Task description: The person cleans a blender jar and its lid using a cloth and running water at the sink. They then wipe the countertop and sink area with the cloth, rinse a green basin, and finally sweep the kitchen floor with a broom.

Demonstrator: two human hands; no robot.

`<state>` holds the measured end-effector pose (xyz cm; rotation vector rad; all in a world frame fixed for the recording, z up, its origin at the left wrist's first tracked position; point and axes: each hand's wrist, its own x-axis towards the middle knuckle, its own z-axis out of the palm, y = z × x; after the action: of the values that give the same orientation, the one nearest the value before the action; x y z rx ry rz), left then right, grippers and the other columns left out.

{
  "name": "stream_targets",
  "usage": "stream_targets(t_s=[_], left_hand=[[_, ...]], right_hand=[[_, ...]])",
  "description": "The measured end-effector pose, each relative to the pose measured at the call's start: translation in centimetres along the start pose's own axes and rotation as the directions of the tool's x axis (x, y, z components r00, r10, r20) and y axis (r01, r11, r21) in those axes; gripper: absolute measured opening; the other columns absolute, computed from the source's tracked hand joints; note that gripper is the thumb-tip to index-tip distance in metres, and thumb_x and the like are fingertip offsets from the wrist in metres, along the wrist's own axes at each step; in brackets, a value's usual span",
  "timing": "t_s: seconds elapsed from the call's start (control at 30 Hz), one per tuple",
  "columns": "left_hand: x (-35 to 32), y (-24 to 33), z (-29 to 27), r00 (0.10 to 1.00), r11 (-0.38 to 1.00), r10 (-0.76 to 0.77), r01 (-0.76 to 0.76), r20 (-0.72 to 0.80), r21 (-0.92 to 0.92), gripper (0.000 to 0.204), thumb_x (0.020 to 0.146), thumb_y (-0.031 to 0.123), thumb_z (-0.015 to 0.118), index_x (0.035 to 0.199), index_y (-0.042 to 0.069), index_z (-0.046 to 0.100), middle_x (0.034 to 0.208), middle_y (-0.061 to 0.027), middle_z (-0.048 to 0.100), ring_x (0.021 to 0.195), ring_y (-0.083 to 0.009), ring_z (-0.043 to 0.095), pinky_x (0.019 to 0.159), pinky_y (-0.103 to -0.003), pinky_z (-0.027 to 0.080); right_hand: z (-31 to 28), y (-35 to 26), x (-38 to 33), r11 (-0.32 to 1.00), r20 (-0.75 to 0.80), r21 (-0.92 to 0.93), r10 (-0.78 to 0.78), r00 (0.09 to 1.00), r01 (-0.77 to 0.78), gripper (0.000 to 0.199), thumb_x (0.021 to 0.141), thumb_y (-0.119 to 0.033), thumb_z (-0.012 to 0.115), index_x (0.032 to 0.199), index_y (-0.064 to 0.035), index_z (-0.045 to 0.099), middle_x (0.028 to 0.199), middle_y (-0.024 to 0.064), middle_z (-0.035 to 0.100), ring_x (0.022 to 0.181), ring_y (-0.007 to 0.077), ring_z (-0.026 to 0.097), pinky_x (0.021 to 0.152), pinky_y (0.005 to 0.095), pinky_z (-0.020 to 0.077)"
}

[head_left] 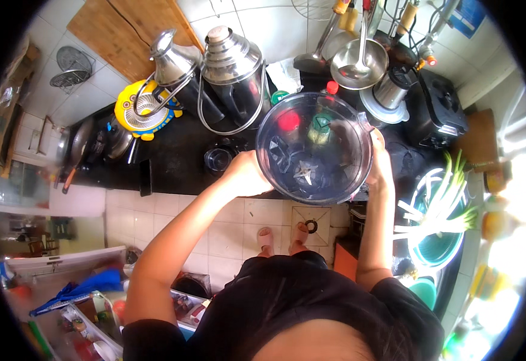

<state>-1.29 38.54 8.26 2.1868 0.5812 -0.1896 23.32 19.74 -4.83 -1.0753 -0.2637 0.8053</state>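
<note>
I hold a clear plastic blender jar (314, 150) up in front of me, its open mouth facing the camera and a metal blade visible at its bottom. My left hand (246, 174) grips the jar's left side. My right hand (380, 165) clasps its right side near the rim. The jar hovers over the edge of a dark countertop (179, 156).
Two steel kettles (233, 60) and a yellow toy-like gadget (143, 108) stand on the counter. A blender base (389, 90), a black appliance (437, 111) and a hanging ladle (359, 60) sit behind. Green onions (440, 207) lie in a teal basin at right. A wok (82, 141) is at left.
</note>
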Motion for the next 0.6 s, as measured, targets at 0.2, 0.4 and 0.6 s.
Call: stream_targets(t_s=[0.2,0.4,0.6], left_hand=[[0.5,-2.2,0.4,0.996,0.996,-0.038,0.044,0.079,-0.073,0.028,0.068,0.008,0.069,0.09,-0.003,0.055,0.061,-0.0112,0.061,0.047,-0.0172,0.061,0.046,-0.028,0.05],[0.2,-2.7,1.1,0.986,1.0,0.023,-0.025,-0.164,-0.01,0.072,0.062,0.005,0.069,0.125,-0.001,0.034,0.076,-0.0163,0.066,0.053,-0.02,0.064,0.051,-0.031,0.052],[0.2,-2.0,0.8,1.0,0.998,0.004,-0.003,-0.021,0.056,0.071,0.066,0.013,0.068,0.121,-0.01,0.029,0.07,-0.0162,0.065,0.059,-0.0234,0.066,0.063,-0.032,0.054]], right_hand=[[5.5,-14.2,-7.2,0.974,-0.004,0.214,-0.069,0.998,0.069,0.048,0.097,-0.034,0.038,0.125,0.0038,0.046,0.115,0.0222,0.057,0.095,0.0311,0.061,0.083,0.0409,0.0516],[13.1,-12.2,-3.7,0.857,0.212,0.376,0.29,0.933,-0.352,0.041,0.099,-0.031,0.03,0.119,0.0023,0.043,0.113,0.0216,0.053,0.101,0.0354,0.057,0.091,0.0509,0.0467],[16.9,-6.0,2.5,0.857,-0.174,0.4,0.42,0.891,-0.326,0.032,0.091,-0.017,0.04,0.104,0.0121,0.04,0.104,0.0264,0.05,0.098,0.0401,0.052,0.091,0.0563,0.0409]])
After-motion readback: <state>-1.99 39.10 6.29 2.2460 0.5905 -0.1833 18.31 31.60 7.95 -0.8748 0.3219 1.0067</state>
